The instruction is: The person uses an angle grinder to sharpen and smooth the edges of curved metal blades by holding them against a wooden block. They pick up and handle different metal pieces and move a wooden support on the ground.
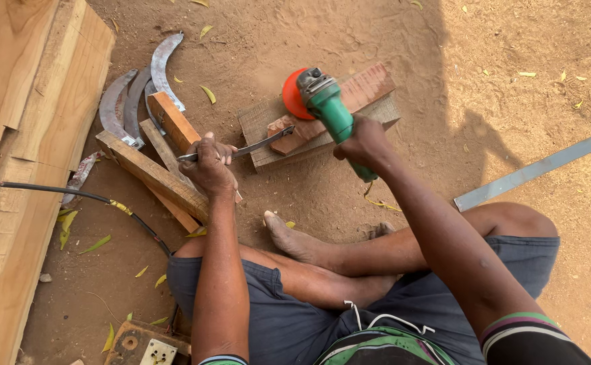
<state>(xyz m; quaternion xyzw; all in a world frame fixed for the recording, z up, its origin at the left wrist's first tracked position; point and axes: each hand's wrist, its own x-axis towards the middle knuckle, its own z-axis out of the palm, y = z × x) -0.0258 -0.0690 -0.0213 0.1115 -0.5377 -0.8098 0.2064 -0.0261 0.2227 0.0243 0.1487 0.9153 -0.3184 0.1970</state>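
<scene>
My right hand grips a green angle grinder whose orange disc hangs over a wooden block on the sandy ground. My left hand holds a thin curved metal blade by its near end. The blade's tip rests on a small reddish wood piece lying on the block, just below the disc. I sit cross-legged with a bare foot near the block.
Several curved sickle blades lie beside crossed wooden sticks at the left. Thick timber planks run along the left edge. A black cable leads to a socket board. A metal strip lies at the right.
</scene>
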